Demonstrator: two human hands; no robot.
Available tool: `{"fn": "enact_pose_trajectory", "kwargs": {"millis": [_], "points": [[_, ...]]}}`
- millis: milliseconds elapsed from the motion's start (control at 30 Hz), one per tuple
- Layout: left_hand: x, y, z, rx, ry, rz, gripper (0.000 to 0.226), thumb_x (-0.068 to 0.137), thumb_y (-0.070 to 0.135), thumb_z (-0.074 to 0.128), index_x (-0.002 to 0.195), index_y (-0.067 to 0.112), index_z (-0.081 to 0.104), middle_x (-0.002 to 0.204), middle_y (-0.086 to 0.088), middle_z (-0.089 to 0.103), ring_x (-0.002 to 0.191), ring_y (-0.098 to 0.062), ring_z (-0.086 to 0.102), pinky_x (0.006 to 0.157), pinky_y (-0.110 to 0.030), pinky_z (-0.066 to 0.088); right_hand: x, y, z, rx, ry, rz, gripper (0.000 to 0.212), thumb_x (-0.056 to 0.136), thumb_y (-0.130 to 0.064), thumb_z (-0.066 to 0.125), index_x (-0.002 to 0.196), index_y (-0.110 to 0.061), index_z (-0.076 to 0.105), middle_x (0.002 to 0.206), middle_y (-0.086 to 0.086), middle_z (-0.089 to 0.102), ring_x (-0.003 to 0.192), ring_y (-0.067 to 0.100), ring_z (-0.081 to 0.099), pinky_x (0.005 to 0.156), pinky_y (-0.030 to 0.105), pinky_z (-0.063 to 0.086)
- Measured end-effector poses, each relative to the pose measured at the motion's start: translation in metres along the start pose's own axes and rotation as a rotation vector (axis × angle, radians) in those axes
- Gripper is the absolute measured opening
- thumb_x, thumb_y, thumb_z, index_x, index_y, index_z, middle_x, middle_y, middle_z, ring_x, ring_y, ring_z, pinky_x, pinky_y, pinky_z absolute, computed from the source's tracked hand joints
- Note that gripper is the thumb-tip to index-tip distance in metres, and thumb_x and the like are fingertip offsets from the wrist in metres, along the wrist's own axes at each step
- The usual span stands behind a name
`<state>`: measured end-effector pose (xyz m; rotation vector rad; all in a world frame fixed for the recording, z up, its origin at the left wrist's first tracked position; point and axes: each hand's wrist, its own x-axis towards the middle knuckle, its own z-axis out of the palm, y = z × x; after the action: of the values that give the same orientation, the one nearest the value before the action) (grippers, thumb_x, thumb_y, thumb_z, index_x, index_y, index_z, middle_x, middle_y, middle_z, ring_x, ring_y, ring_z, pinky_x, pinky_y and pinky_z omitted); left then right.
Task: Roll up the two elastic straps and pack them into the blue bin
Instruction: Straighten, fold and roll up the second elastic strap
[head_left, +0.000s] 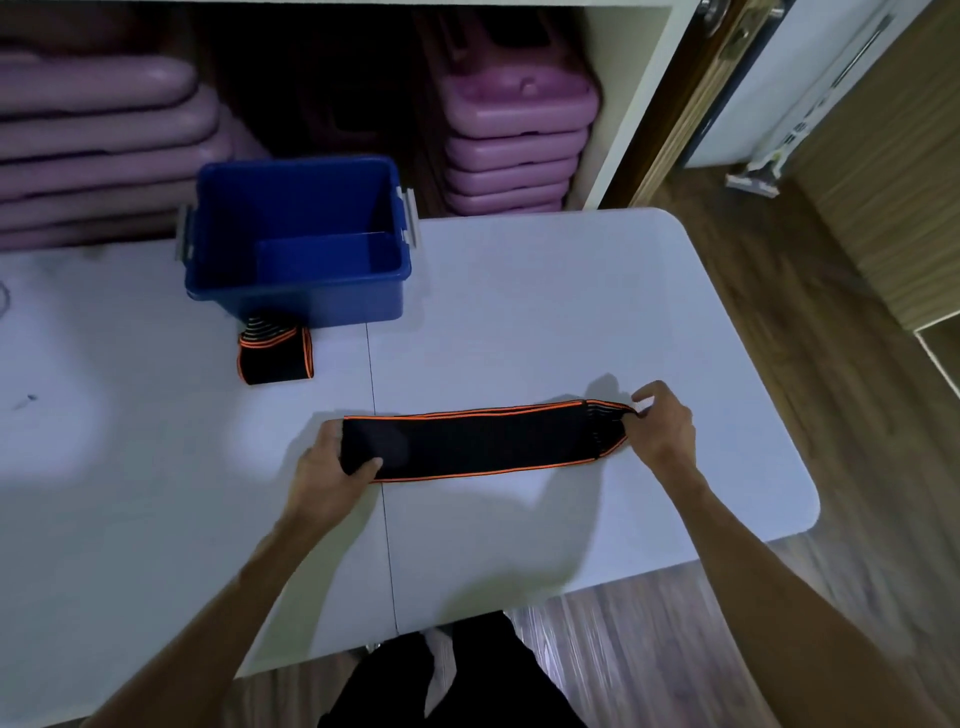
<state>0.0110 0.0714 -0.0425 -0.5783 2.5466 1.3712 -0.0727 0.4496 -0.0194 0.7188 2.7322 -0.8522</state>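
Observation:
A black elastic strap (483, 441) with orange edges lies stretched flat across the white table (571, 312). My left hand (332, 457) grips its left end, thumb on top. My right hand (662, 423) pinches its right end, where thin stripes show. A second black and orange strap (275, 356) sits folded over on the table, just in front of the blue bin (296, 301). The bin stands open at the back of the table, and nothing shows inside it.
Stacks of pink plastic steps (514, 130) fill the shelf behind the table. The table's rounded right edge (800, 467) drops off to a wooden floor (831, 364). A seam (382, 493) runs down the table's middle.

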Motion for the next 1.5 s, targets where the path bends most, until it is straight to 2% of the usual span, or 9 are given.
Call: {"fn": "enact_pose_trajectory", "kwargs": {"millis": [167,500,633,733,833,900,1067,1300,1500], "points": [[0.001,0.009,0.006,0.080,0.050,-0.017,0.040,0.081,0.038,0.069,0.114,0.019,0.057,0.108,0.000,0.044,0.101,-0.024,0.054,0.092,-0.039,0.045,0.010,0.002,-0.001,0.004,0.007,0.020,0.028,0.084,-0.002,0.055,0.107,-0.013,0.064,0.098,0.013,0.069,0.078,0.028,0.065,0.063,0.032,0.052],[0.017,0.050,0.001,-0.417,-0.273,-0.457,0.035,0.096,0.039,0.047,0.099,0.011,0.068,0.099,-0.008,0.071,0.085,-0.023,0.066,0.070,-0.030,0.050,0.020,-0.003,-0.004,0.046,0.039,-0.017,0.025,0.084,0.002,0.051,0.099,-0.007,0.069,0.088,0.008,0.066,0.074,0.026,0.062,0.064,0.030,0.047],[0.011,0.047,0.005,-0.459,-0.285,-0.366,0.025,0.093,0.001,0.043,0.098,0.005,0.067,0.110,-0.017,0.066,0.081,-0.028,0.071,0.070,-0.033,0.058,0.026,0.000,-0.007,0.031,0.035,-0.024,0.024,0.084,0.001,0.052,0.098,-0.009,0.068,0.087,0.010,0.066,0.066,0.022,0.060,0.058,0.026,0.045],[0.000,0.040,0.010,-0.102,-0.309,-0.068,0.040,0.077,-0.005,0.062,0.111,0.015,0.057,0.124,-0.011,0.055,0.110,-0.029,0.058,0.080,-0.026,0.052,0.030,0.001,-0.011,0.020,0.040,-0.030,0.022,0.083,0.000,0.053,0.097,-0.009,0.067,0.085,0.010,0.066,0.064,0.021,0.059,0.053,0.023,0.042],[-0.006,0.030,0.017,0.436,-0.295,0.208,0.115,0.063,0.032,0.083,0.150,0.022,0.008,0.154,-0.006,0.017,0.136,-0.030,0.023,0.105,-0.044,0.034,0.034,0.002,-0.014,0.003,0.039,-0.029,0.021,0.083,-0.001,0.053,0.098,-0.009,0.066,0.085,0.011,0.067,0.066,0.025,0.062,0.055,0.026,0.046],[0.002,0.021,0.019,0.624,-0.266,0.375,0.132,0.056,0.045,0.083,0.150,0.025,-0.006,0.160,-0.001,0.003,0.143,-0.026,0.012,0.110,-0.047,0.028,0.037,0.003,-0.015,-0.007,0.032,-0.037,0.021,0.084,-0.001,0.053,0.098,-0.009,0.066,0.083,0.011,0.066,0.067,0.027,0.064,0.059,0.029,0.050],[0.025,0.028,0.015,0.721,-0.329,0.556,0.105,0.065,0.042,0.071,0.149,0.023,0.012,0.137,-0.001,0.038,0.123,-0.021,0.037,0.103,-0.039,0.037,0.045,-0.001,-0.015,-0.018,0.014,-0.056,0.020,0.083,-0.001,0.054,0.097,-0.010,0.066,0.079,0.012,0.068,0.064,0.030,0.068,0.065,0.040,0.060],[0.004,-0.009,-0.036,0.744,-0.254,0.464,0.094,0.056,0.045,0.069,0.138,0.029,0.027,0.115,-0.001,0.045,0.101,-0.020,0.043,0.087,-0.034,0.041,0.040,-0.048,0.013,-0.018,-0.094,-0.170,0.011,0.083,-0.012,0.061,0.093,-0.014,0.066,0.078,0.008,0.070,0.064,0.021,0.066,0.054,0.029,0.052],[-0.028,-0.056,-0.091,0.741,-0.142,0.278,0.092,0.055,0.049,0.063,0.138,0.030,0.031,0.122,0.000,0.045,0.108,-0.023,0.046,0.091,-0.037,0.041,0.025,-0.130,0.069,-0.060,-0.163,-0.294,0.014,0.080,-0.017,0.061,0.093,-0.018,0.066,0.085,0.001,0.067,0.076,0.025,0.065,0.062,0.029,0.050]]}}
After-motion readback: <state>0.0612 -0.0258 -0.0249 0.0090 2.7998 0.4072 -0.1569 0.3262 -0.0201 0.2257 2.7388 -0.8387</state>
